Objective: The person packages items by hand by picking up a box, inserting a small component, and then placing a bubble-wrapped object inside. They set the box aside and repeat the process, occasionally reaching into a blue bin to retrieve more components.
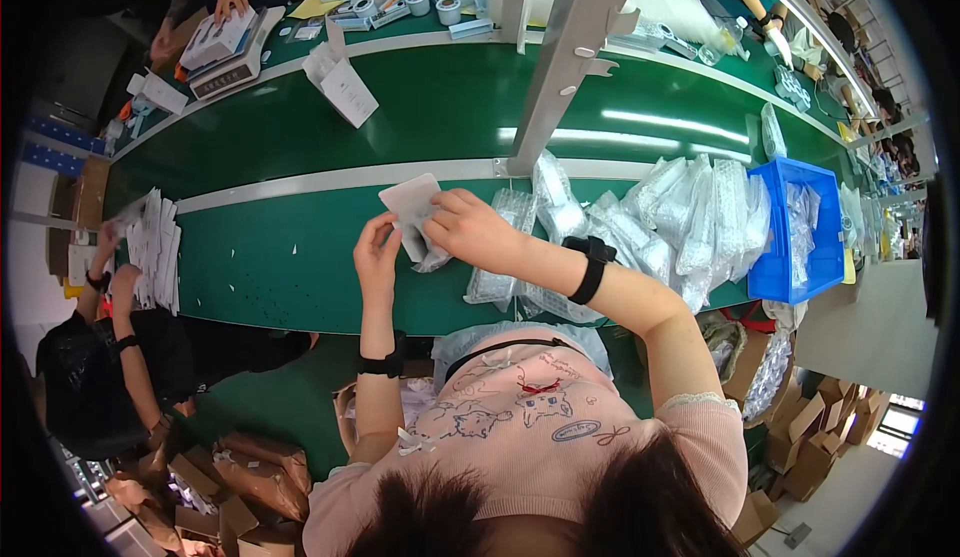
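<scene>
Over the green worktable (260,247), a small white box or card-like piece (412,193) is held up between my hands, with crinkled clear plastic (428,257) hanging beneath it. My left hand (376,249) pinches its left edge with thumb and fingertips. From the right, my right hand (472,225) closes its fingers on the other side, partly covering the piece. Several bubble-wrapped packages (690,212) lie heaped just right of my right hand, the nearest (515,209) beside its wrist.
A blue crate (758,277) with wrapped items stands right of the heap. A metal post (560,67) rises beyond my hands. An opened white carton (345,87) rests on the moving-belt-like green strip. At left, a co-worker (110,357) handles a stack of white sheets (155,252).
</scene>
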A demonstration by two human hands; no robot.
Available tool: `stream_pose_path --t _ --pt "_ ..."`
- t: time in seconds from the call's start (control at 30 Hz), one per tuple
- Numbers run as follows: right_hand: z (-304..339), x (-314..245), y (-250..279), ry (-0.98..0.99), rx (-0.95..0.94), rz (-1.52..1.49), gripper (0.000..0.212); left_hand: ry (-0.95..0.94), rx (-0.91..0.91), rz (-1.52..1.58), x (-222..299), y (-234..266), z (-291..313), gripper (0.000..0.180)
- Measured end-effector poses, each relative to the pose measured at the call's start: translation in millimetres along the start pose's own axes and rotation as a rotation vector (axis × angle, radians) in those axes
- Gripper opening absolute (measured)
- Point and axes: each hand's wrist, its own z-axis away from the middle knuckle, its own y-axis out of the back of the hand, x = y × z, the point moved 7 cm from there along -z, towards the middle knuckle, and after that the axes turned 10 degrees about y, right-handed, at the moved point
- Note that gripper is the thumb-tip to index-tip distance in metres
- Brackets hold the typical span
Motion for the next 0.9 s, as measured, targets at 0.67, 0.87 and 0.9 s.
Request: stream_pose_path --t 0.67,0.87,0.9 --pt "20 -19 -44 -0.252 -0.496 -0.164 0.034 -0.239 -0.222 0.070 -9 -24 12 0.072" --pt "59 -25 32 -0.251 0.067 -0.153 0.029 -0.059 -0.109 -0.266 -43 -39 -15 0.099" --pt "78 -17 41 -0.366 0.061 -0.173 0.026 -0.084 -0.084 -0.296 -34 -42 -29 0.099"
